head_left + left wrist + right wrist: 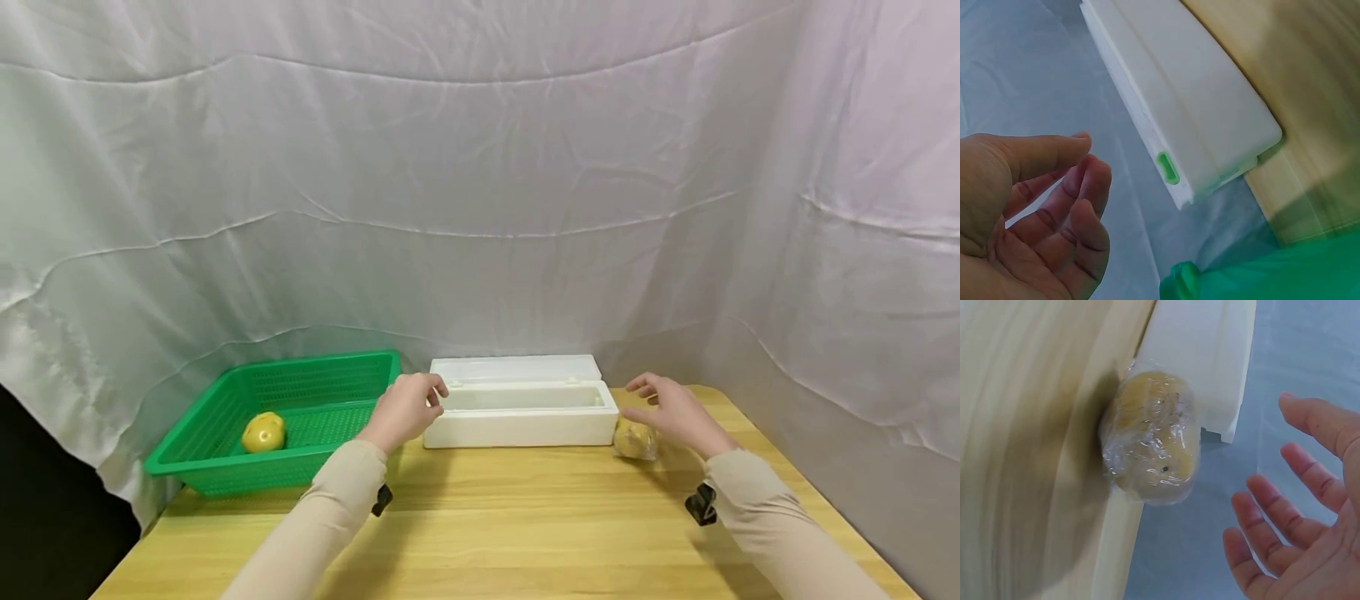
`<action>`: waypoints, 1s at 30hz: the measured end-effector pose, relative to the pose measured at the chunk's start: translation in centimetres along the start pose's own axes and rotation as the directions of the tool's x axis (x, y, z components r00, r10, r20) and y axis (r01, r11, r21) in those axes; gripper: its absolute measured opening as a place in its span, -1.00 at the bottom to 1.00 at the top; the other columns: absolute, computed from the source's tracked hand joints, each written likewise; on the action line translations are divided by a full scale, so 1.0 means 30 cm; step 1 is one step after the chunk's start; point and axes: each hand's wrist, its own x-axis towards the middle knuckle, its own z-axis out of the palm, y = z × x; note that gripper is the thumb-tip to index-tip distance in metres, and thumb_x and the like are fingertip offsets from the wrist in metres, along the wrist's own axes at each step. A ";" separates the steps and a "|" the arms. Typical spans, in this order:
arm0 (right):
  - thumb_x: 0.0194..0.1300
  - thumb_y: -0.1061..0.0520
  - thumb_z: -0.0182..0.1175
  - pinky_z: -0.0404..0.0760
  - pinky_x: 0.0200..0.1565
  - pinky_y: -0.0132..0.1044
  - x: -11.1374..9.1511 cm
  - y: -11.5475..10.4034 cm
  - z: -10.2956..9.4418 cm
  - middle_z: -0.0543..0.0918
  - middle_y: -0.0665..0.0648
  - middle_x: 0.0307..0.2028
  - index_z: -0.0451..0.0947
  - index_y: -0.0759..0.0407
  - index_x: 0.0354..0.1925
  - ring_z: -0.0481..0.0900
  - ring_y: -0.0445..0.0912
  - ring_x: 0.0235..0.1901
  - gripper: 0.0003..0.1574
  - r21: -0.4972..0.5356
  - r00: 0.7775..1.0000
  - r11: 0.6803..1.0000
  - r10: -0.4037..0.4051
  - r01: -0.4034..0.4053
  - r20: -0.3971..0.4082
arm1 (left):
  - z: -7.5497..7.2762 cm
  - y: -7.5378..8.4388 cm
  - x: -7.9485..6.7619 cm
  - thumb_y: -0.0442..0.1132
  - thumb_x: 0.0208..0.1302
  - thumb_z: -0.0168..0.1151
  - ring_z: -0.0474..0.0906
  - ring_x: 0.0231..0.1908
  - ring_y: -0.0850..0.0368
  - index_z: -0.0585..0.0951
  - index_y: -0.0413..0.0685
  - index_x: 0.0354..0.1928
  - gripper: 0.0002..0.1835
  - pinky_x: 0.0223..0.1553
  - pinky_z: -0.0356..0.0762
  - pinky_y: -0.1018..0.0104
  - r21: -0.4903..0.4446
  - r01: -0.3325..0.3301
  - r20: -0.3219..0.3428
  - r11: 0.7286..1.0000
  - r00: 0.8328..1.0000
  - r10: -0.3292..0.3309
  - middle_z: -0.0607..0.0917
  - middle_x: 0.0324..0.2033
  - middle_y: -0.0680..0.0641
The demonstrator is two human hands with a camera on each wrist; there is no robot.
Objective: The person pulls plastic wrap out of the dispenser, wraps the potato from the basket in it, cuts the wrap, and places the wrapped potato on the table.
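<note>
My left hand (405, 407) hovers between the green basket and the left end of a long white box (517, 430); its fingers curl loosely around nothing. The box stands with its lid (517, 368) raised at the back, and a small green tab (1168, 168) shows on its end in the left wrist view. Beside the box's right end sits a yellowish, dark-flecked lump in clear plastic wrap (1152, 436). Close above it, my right hand (673, 411) has its thumb and fingers spread and holds nothing. In the right wrist view a gap separates the fingers from the wrapped lump.
A green plastic basket (197, 421) stands on the left of the wooden table (525, 525), with a glossy yellow round fruit-like thing (264, 432) inside. Grey-white cloth (480, 167) hangs behind and to the right. A black wrist mount (702, 505) sits at the right sleeve.
</note>
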 end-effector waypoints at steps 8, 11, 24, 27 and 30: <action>0.46 0.03 0.39 0.68 0.13 0.28 0.034 -0.012 0.024 0.71 0.47 0.12 0.65 0.25 0.14 0.72 0.34 0.05 -0.58 0.015 0.999 0.999 -0.034 0.034 0.016 | 0.030 -0.001 0.068 -0.20 0.33 0.53 0.66 -0.30 -0.04 0.78 -0.06 -0.07 -0.80 -0.28 0.67 0.02 0.082 0.099 0.079 0.992 0.991 -0.105 0.81 -0.01 -0.16; 0.47 0.06 0.38 0.69 0.12 0.29 0.053 -0.021 0.038 0.71 0.47 0.12 0.67 0.24 0.14 0.73 0.35 0.05 -0.61 0.018 0.998 0.999 -0.049 0.049 0.038 | 0.044 -0.017 0.086 -0.22 0.32 0.53 0.69 -0.22 -0.08 0.80 -0.08 -0.11 -0.83 -0.15 0.70 -0.01 0.057 0.096 0.107 0.994 0.989 -0.102 0.81 0.06 -0.20; 0.46 0.05 0.34 0.68 0.14 0.25 0.110 -0.051 0.098 0.71 0.42 0.09 0.74 0.19 0.05 0.71 0.28 0.04 -0.69 0.035 0.995 0.996 -0.084 0.081 0.062 | 0.073 -0.079 0.108 -0.35 0.35 0.46 0.71 -0.11 -0.10 0.82 -0.12 -0.33 -0.93 -0.01 0.71 0.00 0.016 0.112 0.102 0.994 0.988 -0.113 0.84 -0.09 -0.20; 0.45 0.06 0.34 0.68 0.15 0.23 0.114 -0.049 0.107 0.71 0.41 0.08 0.75 0.18 0.03 0.71 0.26 0.03 -0.71 0.030 0.995 0.997 -0.076 0.075 0.059 | 0.070 -0.083 0.108 -0.37 0.35 0.42 0.72 -0.09 -0.13 0.83 -0.13 -0.30 -0.93 0.00 0.72 -0.01 0.011 0.107 0.101 0.994 0.989 -0.108 0.84 -0.09 -0.21; 0.45 0.06 0.34 0.67 0.14 0.23 0.116 -0.048 0.112 0.71 0.41 0.09 0.77 0.18 0.02 0.70 0.25 0.03 -0.72 0.024 0.996 0.997 -0.070 0.068 0.056 | 0.069 -0.082 0.109 -0.40 0.35 0.41 0.73 -0.05 -0.16 0.84 -0.14 -0.27 -0.92 0.02 0.73 -0.03 0.008 0.103 0.106 0.995 0.989 -0.103 0.84 -0.06 -0.21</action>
